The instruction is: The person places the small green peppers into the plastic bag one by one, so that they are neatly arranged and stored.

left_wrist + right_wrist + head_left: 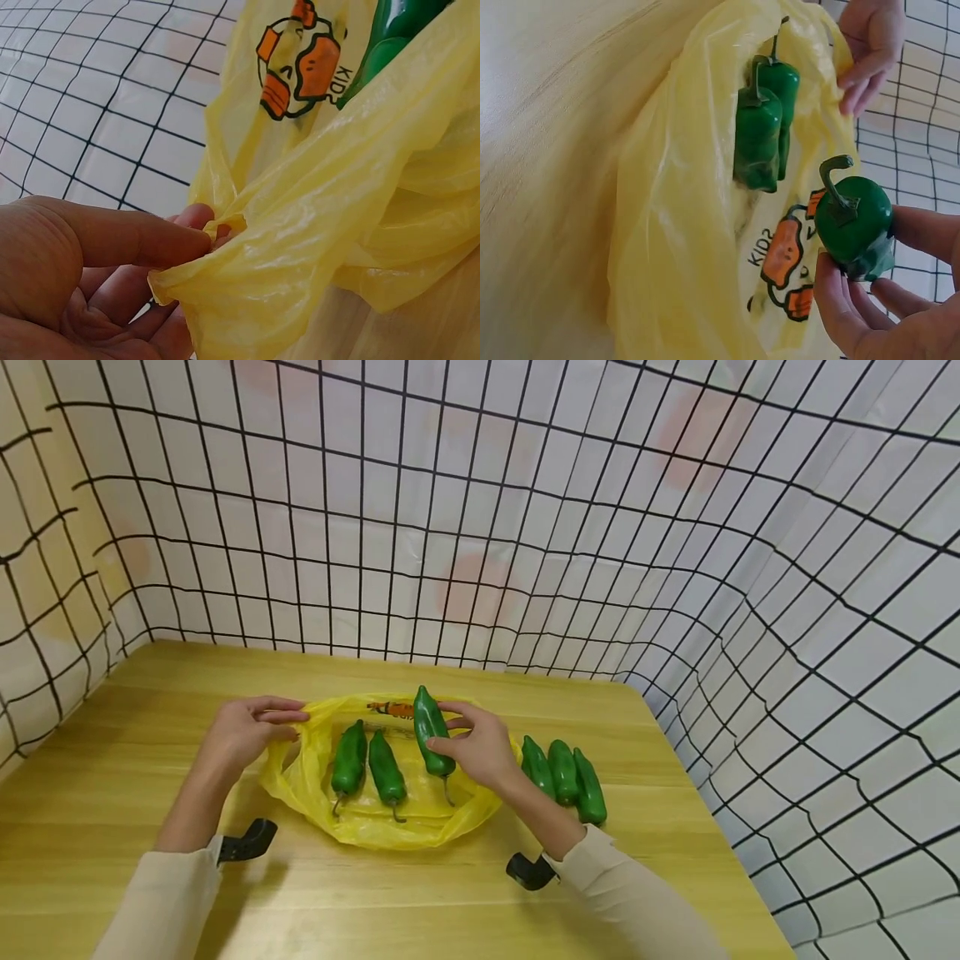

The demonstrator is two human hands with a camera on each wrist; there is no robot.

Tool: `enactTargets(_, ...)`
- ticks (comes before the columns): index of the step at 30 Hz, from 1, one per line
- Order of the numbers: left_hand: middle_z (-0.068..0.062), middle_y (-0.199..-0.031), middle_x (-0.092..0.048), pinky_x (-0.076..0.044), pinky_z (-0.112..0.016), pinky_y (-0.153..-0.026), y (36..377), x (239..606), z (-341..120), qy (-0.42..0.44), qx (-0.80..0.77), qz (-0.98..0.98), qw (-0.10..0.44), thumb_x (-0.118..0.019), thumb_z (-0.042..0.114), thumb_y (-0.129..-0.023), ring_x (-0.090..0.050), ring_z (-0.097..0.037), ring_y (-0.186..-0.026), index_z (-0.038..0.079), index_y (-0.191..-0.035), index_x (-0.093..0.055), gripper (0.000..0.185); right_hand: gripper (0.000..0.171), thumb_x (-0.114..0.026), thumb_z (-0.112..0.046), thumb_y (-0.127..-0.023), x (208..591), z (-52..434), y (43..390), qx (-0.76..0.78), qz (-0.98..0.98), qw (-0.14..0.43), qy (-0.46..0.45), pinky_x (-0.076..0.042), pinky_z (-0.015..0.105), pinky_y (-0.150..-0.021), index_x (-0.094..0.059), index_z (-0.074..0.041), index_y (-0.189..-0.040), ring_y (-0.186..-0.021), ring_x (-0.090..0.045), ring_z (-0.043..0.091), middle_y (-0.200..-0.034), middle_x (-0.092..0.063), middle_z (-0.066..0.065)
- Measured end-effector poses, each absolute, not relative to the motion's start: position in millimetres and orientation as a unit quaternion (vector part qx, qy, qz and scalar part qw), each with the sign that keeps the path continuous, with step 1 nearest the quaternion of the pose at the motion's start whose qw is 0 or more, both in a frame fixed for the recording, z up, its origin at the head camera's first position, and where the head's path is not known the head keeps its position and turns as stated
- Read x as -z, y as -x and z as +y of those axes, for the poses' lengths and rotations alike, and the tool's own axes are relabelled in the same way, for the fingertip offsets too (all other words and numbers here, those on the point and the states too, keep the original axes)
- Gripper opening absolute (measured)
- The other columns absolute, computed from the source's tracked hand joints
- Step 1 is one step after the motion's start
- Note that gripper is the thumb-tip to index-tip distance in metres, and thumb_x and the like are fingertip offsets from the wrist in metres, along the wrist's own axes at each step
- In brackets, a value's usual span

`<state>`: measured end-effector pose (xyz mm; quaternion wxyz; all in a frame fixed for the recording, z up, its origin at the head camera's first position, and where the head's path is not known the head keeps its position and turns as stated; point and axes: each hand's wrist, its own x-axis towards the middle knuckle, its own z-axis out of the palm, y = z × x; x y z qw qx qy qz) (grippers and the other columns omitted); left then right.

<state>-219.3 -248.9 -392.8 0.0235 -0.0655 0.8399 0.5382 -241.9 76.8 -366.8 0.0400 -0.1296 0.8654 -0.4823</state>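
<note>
A yellow plastic bag [390, 835] with an orange cartoon print lies spread open on the table. My left hand [243, 731] pinches the bag's left edge between thumb and fingers, as the left wrist view shows closely. Two green peppers [348, 764] lie side by side in the bag, stems toward me. Over the bag's right part, my right hand [480, 743] holds another green pepper [853, 225] between thumb and fingers, its stem hanging downward in the head view. Several more green peppers [562, 772] lie together on the table, right of the bag and partly behind my right wrist.
The wooden table [360, 910] is bounded at the back and sides by a black wire grid [450, 527] with pale sheeting behind it. Black curved wrist mounts [251, 841] stick out beneath both sleeves, close above the tabletop.
</note>
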Motion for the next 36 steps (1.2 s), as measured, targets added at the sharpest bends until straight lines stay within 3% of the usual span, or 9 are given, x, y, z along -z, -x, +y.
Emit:
enactTargets(4,-0.011,-0.136,-0.066,-0.04,-0.03,-0.081,218,393,-249,0.066,-0.534,0.842,0.027,-0.062,0.015,-0.101,-0.056,-0.031,-0.127,0.01,-0.14,-0.062,0.039,0.054,-0.081,-0.02,-0.087,372,70,241,0.48,0.866,0.062,0.124,-0.06,0.039,-0.08,-0.064,-0.02,-0.138,-0.112,-0.067,0.031,-0.123,-0.068,0.013)
enactTargets(11,-0.012,-0.136,-0.066,-0.036,-0.033,-0.086,218,393,-249,0.066,-0.537,0.84,0.031,-0.065,0.014,-0.099,-0.056,-0.031,-0.127,0.008,-0.141,-0.06,0.042,0.055,-0.082,-0.019,-0.086,388,64,241,0.479,0.866,0.089,0.111,-0.06,0.037,-0.078,-0.064,-0.016,-0.137,-0.113,-0.066,0.031,-0.12,-0.069,0.015)
enactTargets(19,-0.013,-0.135,-0.066,-0.036,-0.032,-0.059,217,393,-249,0.068,-0.534,0.842,0.033,-0.064,0.01,-0.098,-0.061,-0.011,-0.09,0.008,-0.139,-0.061,0.041,0.054,-0.082,-0.017,-0.086,400,60,244,0.465,0.875,0.086,0.108,-0.059,0.037,-0.076,-0.064,-0.014,-0.137,-0.113,-0.065,0.031,-0.121,-0.069,0.015)
enactTargets(25,-0.013,-0.135,-0.067,-0.039,-0.031,-0.062,218,395,-249,0.062,-0.536,0.842,0.024,-0.061,0.009,-0.1,-0.062,-0.01,-0.101,0.007,-0.139,-0.062,0.039,0.055,-0.082,-0.018,-0.086,406,60,245,0.459,0.877,0.088,0.112,-0.059,0.039,-0.077,-0.064,-0.013,-0.138,-0.115,-0.065,0.033,-0.122,-0.069,0.015)
enactTargets(32,-0.013,-0.135,-0.066,-0.041,-0.032,-0.072,218,395,-248,0.064,-0.534,0.843,0.024,-0.061,0.011,-0.1,-0.059,-0.028,-0.12,0.008,-0.14,-0.061,0.04,0.054,-0.082,-0.019,-0.086,412,60,245,0.454,0.879,0.09,0.118,-0.059,0.039,-0.077,-0.065,-0.013,-0.137,-0.114,-0.065,0.032,-0.122,-0.069,0.014)
enactTargets(36,-0.013,-0.136,-0.066,-0.04,-0.032,-0.071,219,394,-248,0.069,-0.534,0.842,0.026,-0.061,0.011,-0.1,-0.059,-0.03,-0.121,0.008,-0.14,-0.061,0.039,0.054,-0.083,-0.019,-0.085,413,60,245,0.449,0.881,0.088,0.118,-0.059,0.039,-0.076,-0.065,-0.012,-0.136,-0.112,-0.065,0.031,-0.119,-0.07,0.013)
